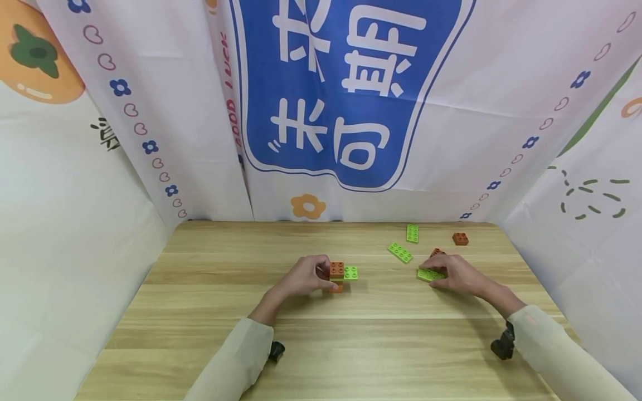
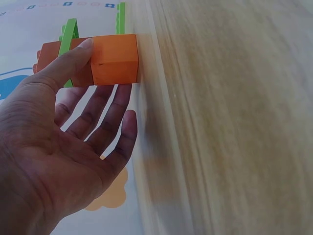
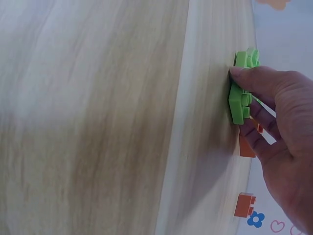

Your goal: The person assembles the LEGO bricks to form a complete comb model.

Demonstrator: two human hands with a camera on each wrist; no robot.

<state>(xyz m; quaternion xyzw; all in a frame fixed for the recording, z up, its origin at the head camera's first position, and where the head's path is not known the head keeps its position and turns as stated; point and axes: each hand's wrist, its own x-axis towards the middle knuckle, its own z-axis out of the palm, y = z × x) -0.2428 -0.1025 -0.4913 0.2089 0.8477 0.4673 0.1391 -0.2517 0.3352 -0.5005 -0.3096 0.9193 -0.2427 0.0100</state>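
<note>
My left hand grips a small stack of toy building bricks near the middle of the table. In the left wrist view, the stack has a bright orange brick at its base, reddish-brown bricks above, and a thin green plate between them that juts out to one side. Thumb and fingers hold the stack from opposite sides. Over on the right, my right hand pinches a flat green studded plate between thumb and fingers, low at the tabletop. Just behind it lies a reddish-brown brick, partly hidden by the hand.
Two more green plates lie toward the back of the wooden table, right of the stack. Another reddish-brown brick sits at the back right. Printed white cloth hangs behind the table and along both sides.
</note>
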